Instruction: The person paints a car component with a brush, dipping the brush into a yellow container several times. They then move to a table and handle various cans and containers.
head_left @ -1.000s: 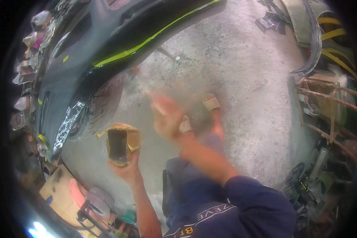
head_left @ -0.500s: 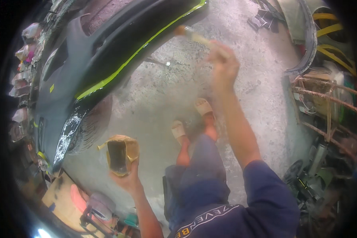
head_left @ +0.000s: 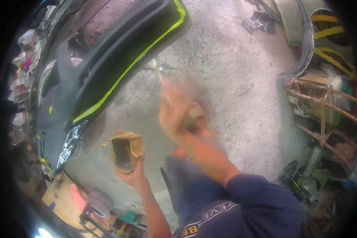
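R hand (head_left: pixel 172 109), blurry, grips a brush (head_left: pixel 160 76) approx. centre, tip near the dark bumper (head_left: pixel 103 59), can't tell if touching; L hand (head_left: pixel 133 174) cups a paper-wrapped tub (head_left: pixel 137 146), 8 o'clock. Bumper w/ green tape (head_left: pixel 92 110) sweeps 9 to 12; rusty rack (head_left: pixel 324 105) at 3, curved strip (head_left: pixel 307 35) at 2, sandal (head_left: pixel 195 111) just below R hand's wrist.

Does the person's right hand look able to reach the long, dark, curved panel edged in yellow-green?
Probably yes: the right hand points a slender, pale-handled tool toward the panel, and nothing visibly blocks it.
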The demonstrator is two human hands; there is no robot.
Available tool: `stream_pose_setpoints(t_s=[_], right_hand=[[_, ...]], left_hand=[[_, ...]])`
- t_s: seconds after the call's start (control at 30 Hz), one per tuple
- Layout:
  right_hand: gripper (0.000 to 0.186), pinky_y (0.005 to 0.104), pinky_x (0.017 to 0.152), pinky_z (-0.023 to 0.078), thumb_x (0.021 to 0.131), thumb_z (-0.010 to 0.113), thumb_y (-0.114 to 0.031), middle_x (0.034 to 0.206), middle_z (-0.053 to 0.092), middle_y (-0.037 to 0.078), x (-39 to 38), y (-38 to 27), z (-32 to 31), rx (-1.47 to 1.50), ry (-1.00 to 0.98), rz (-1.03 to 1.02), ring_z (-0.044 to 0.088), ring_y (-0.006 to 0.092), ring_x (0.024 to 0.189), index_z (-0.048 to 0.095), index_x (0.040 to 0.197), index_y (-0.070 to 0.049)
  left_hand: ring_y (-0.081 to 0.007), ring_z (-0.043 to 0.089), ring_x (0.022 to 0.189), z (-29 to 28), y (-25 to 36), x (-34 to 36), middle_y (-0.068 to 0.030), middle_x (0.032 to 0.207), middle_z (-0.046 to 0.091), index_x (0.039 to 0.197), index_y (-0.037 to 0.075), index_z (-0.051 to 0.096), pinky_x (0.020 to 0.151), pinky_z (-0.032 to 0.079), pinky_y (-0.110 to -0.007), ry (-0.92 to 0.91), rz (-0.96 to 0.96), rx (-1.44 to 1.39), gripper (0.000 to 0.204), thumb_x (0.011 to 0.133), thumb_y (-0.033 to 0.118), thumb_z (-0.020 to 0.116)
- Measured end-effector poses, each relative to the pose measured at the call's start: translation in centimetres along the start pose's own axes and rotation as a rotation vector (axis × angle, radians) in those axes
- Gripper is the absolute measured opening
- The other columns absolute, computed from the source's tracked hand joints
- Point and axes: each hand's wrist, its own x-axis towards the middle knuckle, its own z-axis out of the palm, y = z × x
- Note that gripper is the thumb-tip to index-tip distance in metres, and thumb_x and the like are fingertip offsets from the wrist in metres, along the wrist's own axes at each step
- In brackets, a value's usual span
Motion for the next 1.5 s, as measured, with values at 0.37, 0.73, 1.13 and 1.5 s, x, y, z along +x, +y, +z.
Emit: stream_pose_setpoints(t_s=[0.37,0.73,1.13,1.5], right_hand=[[0.020,0.0266,0.071,0.053,0.096,0.066,-0.002,0.097,0.071,0.003,8.7,3.9,-5.3,0.405,-0.429,0.503,0.062,0.0112,0.079,0.074,0.114,-0.005],[0.020,0.0238,0.069,0.048,0.098,0.069,-0.011,0.088,0.068,0.002,19.3,10.6,-7.9,0.327,-0.368,0.293,0.060,0.0090,0.074,0.070,0.116,-0.003],[0.029,0.0270,0.060,0.047,0.095,0.068,-0.007,0.089,0.067,0.004,14.6,7.1,-5.1,0.160,0.034,0.395,0.059,0.0106,0.074,0.072,0.124,-0.004],[0.036,0.0391,0.078,0.052,0.091,0.069,-0.004,0.098,0.070,0.013,-11.8,-7.4,5.5,-0.080,-0.144,0.003,0.066,0.0293,0.086,0.071,0.127,-0.007]], left_hand=[[-0.0184,0.058,0.110,0.2,-2.4,0.7,-0.0087,0.120,0.053,0.125,0.000,0.046,0.094,0.054,-0.033,-0.018,-0.020,0.122,0.064,0.077,-0.003,0.087],[-0.0227,0.054,0.118,-2.3,-3.4,1.0,-0.0125,0.128,0.054,0.133,-0.002,0.047,0.103,0.042,-0.036,-0.034,-0.046,0.042,0.079,0.073,0.019,0.094],[-0.0247,0.053,0.120,-4.3,-4.1,0.9,-0.0139,0.127,0.054,0.133,-0.003,0.046,0.103,0.043,-0.039,0.040,-0.078,0.099,0.082,0.073,0.023,0.094],[-0.0174,0.056,0.112,-9.6,-6.4,-0.6,-0.0094,0.122,0.052,0.127,0.000,0.045,0.095,0.050,-0.030,0.182,-0.101,-0.005,0.070,0.074,0.002,0.090]])
